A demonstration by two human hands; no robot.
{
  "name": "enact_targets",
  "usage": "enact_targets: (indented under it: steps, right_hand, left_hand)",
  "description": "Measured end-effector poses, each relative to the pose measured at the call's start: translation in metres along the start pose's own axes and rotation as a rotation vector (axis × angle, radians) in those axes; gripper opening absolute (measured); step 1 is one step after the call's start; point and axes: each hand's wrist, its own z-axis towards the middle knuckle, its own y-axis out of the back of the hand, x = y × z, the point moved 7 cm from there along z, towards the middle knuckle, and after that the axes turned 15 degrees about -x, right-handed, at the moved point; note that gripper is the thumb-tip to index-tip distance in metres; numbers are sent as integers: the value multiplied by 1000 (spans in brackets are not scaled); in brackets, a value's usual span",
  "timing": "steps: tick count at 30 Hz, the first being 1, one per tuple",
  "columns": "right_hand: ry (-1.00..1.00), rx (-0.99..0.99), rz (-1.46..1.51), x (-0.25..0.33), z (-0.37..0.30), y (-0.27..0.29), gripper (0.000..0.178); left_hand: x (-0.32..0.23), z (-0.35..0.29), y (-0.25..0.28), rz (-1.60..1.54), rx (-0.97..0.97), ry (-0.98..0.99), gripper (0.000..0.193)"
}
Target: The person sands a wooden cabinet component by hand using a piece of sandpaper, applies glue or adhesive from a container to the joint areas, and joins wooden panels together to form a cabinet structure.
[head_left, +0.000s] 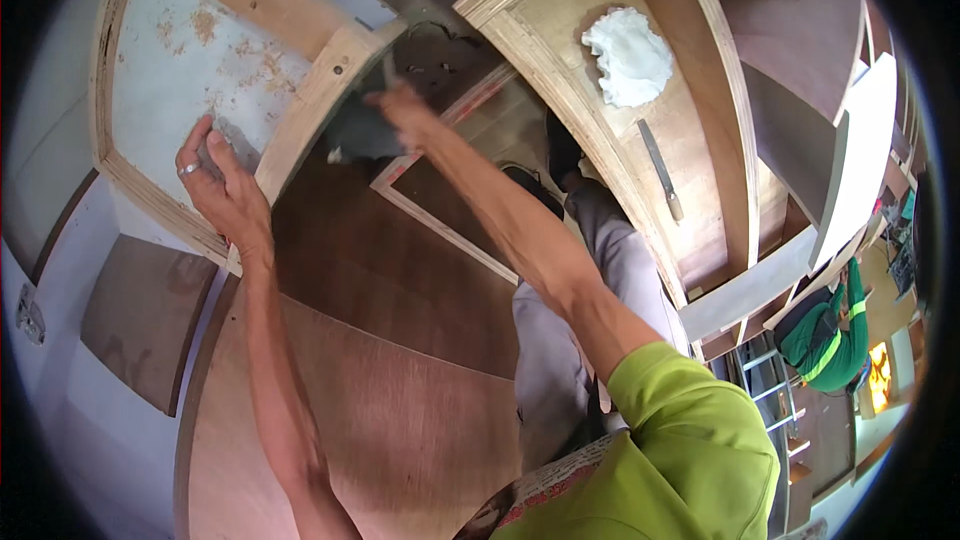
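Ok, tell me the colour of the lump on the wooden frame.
White, clearest in the head view: the lump lies on the wooden frame.

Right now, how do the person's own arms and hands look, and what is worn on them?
Both forearms are bare. The left hand wears a silver ring on one finger. The right hand is bare, and a lime-green short sleeve covers the right upper arm.
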Motion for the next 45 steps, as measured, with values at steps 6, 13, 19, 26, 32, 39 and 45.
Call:
enact_targets:
  steps: [6,13,19,26,32,39,45]
  right_hand:
    - [-110,231,551,-15,7,-2,37]
    - [-83,107,366,-31,11,-20,36]
    - [-3,-21,39,-34,-4,-50,41]
    - [-157,394,413,-40,-13,-31,62]
    - [-222,405,411,-82,-6,-85,35]
    - [-113,298,215,-86,-18,-110,31]
    - [-231,344,419,-80,-37,-88,34]
  left_hand:
    - [8,-2,1,-14,-30,30,28]
    - [-1,2,-2,18,11,-11,29]
    - [2,-2,0,13,-12,33,28]
    - [16,-5,4,-3,-41,48,26]
    - [11,-1,3,-23,-26,-14,25]
    - [4,1,2,-12,-28,-59,28]
    - [15,-4,2,-15,-31,40,27]
